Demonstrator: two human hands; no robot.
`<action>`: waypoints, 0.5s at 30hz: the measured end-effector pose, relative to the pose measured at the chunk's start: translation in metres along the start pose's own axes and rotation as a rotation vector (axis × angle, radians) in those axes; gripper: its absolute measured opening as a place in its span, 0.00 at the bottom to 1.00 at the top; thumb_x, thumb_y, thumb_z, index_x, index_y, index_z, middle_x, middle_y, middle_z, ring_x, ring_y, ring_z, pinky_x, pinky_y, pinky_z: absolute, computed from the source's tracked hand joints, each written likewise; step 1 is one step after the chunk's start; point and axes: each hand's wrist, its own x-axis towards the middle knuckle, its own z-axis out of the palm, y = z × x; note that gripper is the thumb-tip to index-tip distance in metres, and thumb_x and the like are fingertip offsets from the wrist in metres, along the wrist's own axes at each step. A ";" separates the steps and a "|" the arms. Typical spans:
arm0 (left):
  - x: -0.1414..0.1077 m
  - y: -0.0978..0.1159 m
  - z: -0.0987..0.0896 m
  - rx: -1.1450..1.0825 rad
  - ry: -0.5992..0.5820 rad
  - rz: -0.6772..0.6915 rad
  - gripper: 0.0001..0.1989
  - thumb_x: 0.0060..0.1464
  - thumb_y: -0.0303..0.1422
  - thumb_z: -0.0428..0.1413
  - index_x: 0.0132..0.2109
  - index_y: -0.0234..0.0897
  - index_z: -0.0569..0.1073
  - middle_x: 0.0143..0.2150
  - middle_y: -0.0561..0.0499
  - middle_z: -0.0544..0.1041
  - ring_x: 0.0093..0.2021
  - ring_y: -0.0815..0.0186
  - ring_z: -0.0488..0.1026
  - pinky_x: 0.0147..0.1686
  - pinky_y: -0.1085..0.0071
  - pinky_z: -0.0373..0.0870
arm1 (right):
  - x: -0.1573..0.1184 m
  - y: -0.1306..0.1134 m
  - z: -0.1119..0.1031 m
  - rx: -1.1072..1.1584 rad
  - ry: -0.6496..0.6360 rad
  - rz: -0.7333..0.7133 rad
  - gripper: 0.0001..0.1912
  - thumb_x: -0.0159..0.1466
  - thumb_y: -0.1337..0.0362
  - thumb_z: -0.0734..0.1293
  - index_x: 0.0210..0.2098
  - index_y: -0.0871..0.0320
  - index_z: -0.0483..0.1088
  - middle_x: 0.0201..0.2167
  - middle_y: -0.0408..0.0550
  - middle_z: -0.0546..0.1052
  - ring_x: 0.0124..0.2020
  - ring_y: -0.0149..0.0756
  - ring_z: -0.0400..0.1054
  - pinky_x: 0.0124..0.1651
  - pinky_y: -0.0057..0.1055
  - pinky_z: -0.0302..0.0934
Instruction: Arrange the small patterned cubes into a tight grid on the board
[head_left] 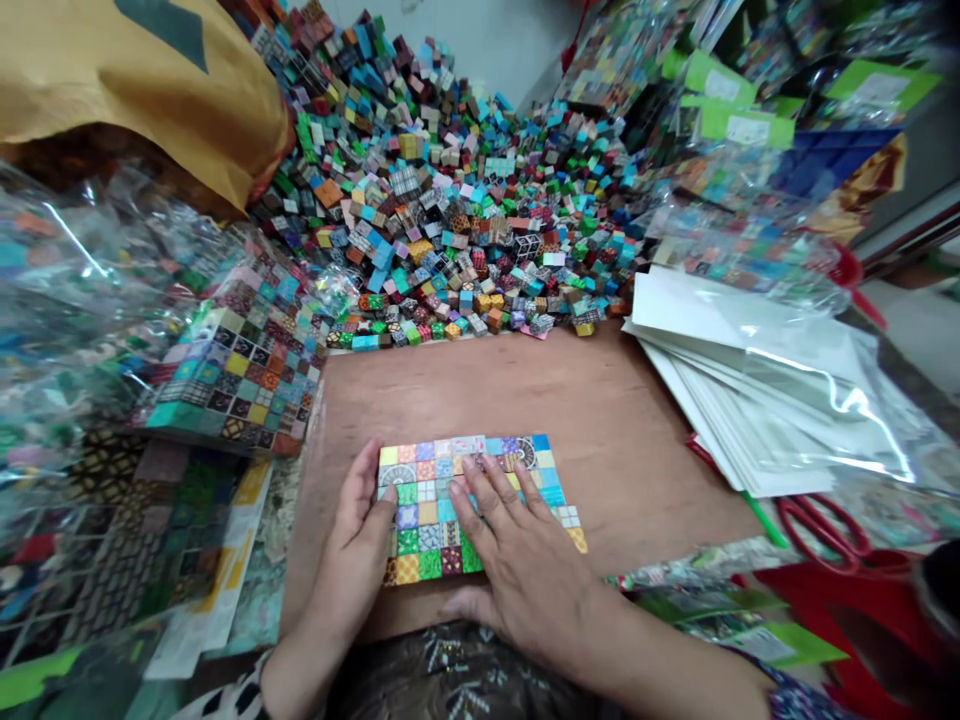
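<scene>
A flat rectangular block of small patterned cubes (427, 510) lies on the brown board in front of me. My left hand (356, 530) grips its left edge, with the thumb over the top and the fingers along the side. Across the right half of the block, my right hand (517, 540) lies flat with its fingers spread, hiding the cubes beneath. At the right side a white-and-orange pair of cubes (574, 528) juts out past the rest.
Loose cubes (465, 220) are heaped behind the board (480, 385). To the left stands a wrapped stack of cubes (240, 365) among clear bags. White sheets (720, 370) overlap the board's right side, near red-handled scissors (825, 535). A golden bag (142, 70) hangs over the upper left.
</scene>
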 end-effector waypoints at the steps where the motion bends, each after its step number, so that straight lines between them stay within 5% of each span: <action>1: 0.000 0.000 0.000 0.001 -0.003 -0.004 0.30 0.57 0.35 0.55 0.66 0.42 0.61 0.70 0.47 0.60 0.70 0.59 0.53 0.67 0.60 0.56 | 0.000 0.000 0.003 -0.009 -0.002 0.006 0.50 0.62 0.34 0.55 0.66 0.71 0.57 0.68 0.69 0.55 0.68 0.60 0.48 0.66 0.55 0.50; 8: 0.000 0.000 0.000 0.017 0.000 0.005 0.29 0.58 0.36 0.55 0.65 0.43 0.61 0.70 0.49 0.59 0.71 0.60 0.52 0.69 0.60 0.51 | 0.000 0.004 -0.004 0.069 -0.044 0.001 0.48 0.65 0.37 0.55 0.66 0.74 0.55 0.67 0.70 0.56 0.69 0.59 0.47 0.68 0.53 0.48; 12: -0.001 -0.001 -0.001 0.033 -0.023 0.008 0.29 0.59 0.38 0.55 0.66 0.45 0.60 0.71 0.51 0.58 0.71 0.61 0.52 0.69 0.60 0.51 | -0.014 0.034 -0.017 0.306 0.022 0.045 0.39 0.69 0.44 0.54 0.70 0.63 0.48 0.71 0.62 0.49 0.71 0.52 0.39 0.69 0.53 0.44; 15: -0.002 -0.002 -0.001 0.042 -0.017 0.030 0.28 0.60 0.39 0.55 0.66 0.48 0.60 0.71 0.53 0.57 0.71 0.63 0.51 0.69 0.60 0.49 | -0.027 0.062 -0.005 0.649 0.147 0.240 0.34 0.71 0.44 0.50 0.70 0.53 0.48 0.73 0.52 0.46 0.72 0.46 0.40 0.70 0.52 0.43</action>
